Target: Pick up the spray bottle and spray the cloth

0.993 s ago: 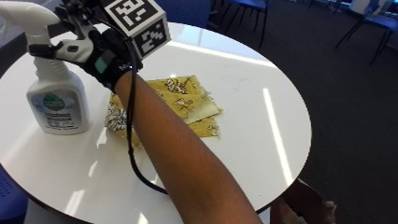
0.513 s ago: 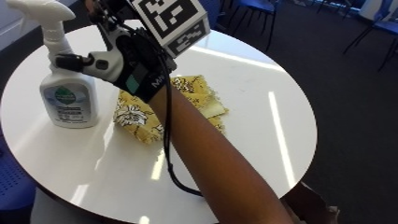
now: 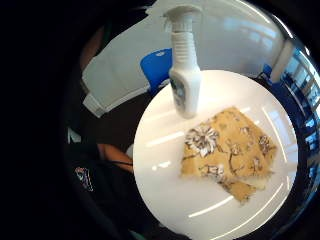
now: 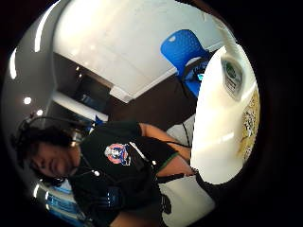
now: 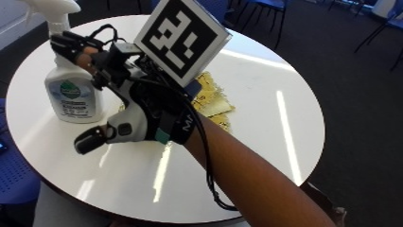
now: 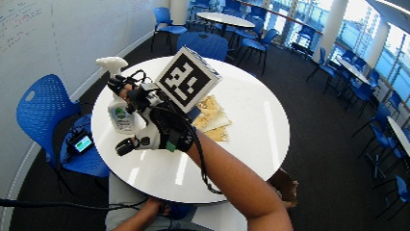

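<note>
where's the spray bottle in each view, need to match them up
Outside view: spray bottle stands on the white table's far side, just beyond the open right hand.
Wide outside view: spray bottle stands behind the hand, near the blue chair.
Little finger side palm view: upright beside the yellow cloth.
Thumb side palm view: only its label shows, at the table's edge.
Shared landmark: the yellow cloth.

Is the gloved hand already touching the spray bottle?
Apart. The little finger side palm view shows the spray bottle standing alone on the table, no finger on it; the hand is open beside it.
</note>
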